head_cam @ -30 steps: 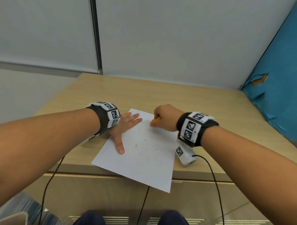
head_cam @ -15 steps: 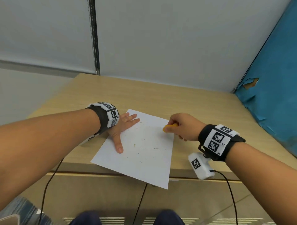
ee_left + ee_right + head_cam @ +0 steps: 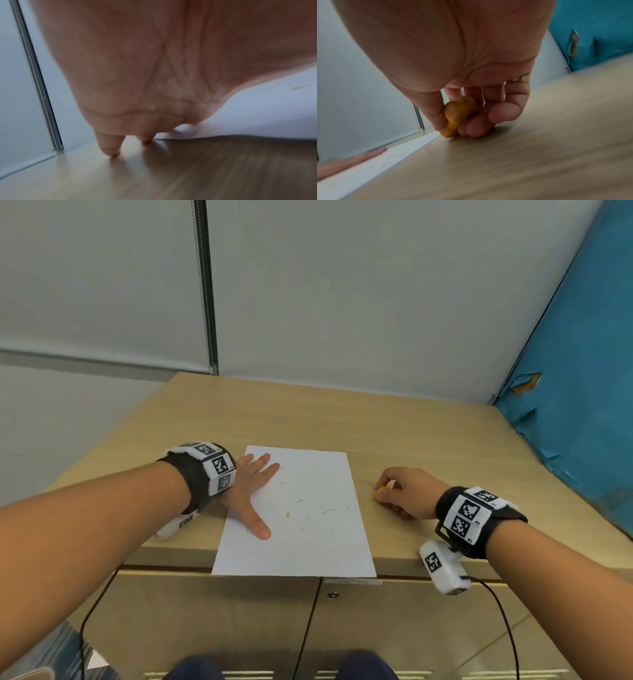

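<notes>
A white sheet of paper (image 3: 301,525) lies on the wooden desk (image 3: 308,419), strewn with thin eraser crumbs (image 3: 327,511). My left hand (image 3: 251,491) lies flat on the sheet's left edge, fingers straight, thumb pointing toward me; in the left wrist view the fingertips (image 3: 109,150) touch the desk beside the paper (image 3: 257,115). Right of the sheet, my right hand (image 3: 400,494) pinches a small orange eraser (image 3: 380,494) and holds it down against the desk. The right wrist view shows that eraser (image 3: 457,115) between thumb and curled fingers, its tip on the wood.
The desk meets a grey wall at the back and a blue partition (image 3: 582,371) on the right. Cabinet doors (image 3: 239,628) sit below the front edge. Cables hang from both wrist cameras. Bare wood lies behind and to the right of the paper.
My right hand has carried the eraser rightward, off the paper and onto the bare desk. The left hand has stayed flat on the sheet.
</notes>
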`<state>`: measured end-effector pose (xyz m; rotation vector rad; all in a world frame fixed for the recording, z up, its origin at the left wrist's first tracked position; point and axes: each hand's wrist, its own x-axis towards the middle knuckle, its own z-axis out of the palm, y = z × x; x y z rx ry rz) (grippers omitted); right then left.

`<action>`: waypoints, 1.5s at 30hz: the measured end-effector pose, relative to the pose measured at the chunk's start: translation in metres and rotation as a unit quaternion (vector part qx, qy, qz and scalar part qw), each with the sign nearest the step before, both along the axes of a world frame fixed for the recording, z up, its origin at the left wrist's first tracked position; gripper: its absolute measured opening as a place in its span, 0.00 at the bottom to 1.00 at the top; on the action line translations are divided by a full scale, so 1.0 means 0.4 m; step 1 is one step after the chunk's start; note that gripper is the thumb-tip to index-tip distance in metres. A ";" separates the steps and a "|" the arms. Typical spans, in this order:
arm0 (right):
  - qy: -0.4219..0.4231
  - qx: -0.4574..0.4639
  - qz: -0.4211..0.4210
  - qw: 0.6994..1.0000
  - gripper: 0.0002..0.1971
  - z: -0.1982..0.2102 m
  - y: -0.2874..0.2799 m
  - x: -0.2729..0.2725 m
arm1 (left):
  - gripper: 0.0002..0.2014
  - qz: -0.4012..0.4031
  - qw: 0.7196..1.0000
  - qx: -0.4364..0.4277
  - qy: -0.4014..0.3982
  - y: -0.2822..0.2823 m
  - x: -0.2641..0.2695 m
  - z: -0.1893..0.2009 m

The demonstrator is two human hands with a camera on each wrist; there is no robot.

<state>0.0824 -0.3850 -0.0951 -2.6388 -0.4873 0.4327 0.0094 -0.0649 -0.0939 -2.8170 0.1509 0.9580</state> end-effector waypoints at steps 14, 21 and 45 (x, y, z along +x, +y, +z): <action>-0.076 -0.023 0.046 0.996 0.13 0.046 0.014 -0.192 | 0.50 0.041 0.999 0.005 -0.016 -0.026 -0.102 0.053; 0.181 0.116 -0.061 0.975 0.30 -0.033 -0.002 -0.312 | 0.42 0.063 0.995 -0.043 -0.066 0.019 -0.128 0.110; 0.367 0.529 -0.098 0.759 0.19 -0.115 0.176 -0.437 | 0.29 0.345 0.860 -0.313 -0.209 0.326 -0.632 -0.032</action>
